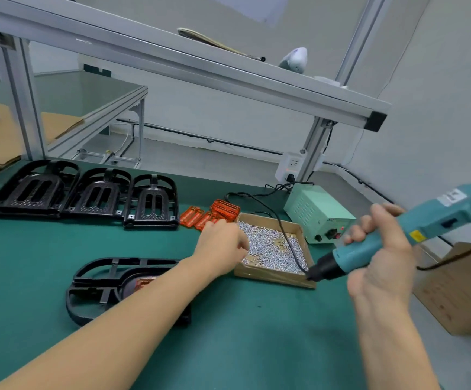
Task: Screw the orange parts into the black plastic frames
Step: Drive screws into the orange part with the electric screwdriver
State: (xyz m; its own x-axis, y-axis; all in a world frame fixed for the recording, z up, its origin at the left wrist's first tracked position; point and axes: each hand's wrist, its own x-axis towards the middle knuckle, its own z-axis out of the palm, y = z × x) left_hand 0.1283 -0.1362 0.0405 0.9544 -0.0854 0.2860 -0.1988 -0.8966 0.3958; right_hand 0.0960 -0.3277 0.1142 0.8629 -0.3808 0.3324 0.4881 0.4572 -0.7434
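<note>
A black plastic frame (107, 280) lies flat on the green worktop (257, 333) near the person, with an orange part (143, 282) seated in its middle, partly hidden by the left forearm. Three more black frames (88, 195) stand in a row at the far left of the worktop, touching one another. A loose pile of orange parts (211, 213) lies between that row and a shallow cardboard box (273, 275) full of small silver screws (268, 246).

The left hand (220, 243) reaches over the near left edge of the box, fingers curled down at the screws; whether its grip has caught a screw cannot be told. The right hand (380, 249) has its grip clenched round a teal electric screwdriver (397, 237), held above the worktop with its black nose pointing down-left toward the box corner. A cord runs across the screws. Behind the box sits a pale green power supply unit (317, 213).
</note>
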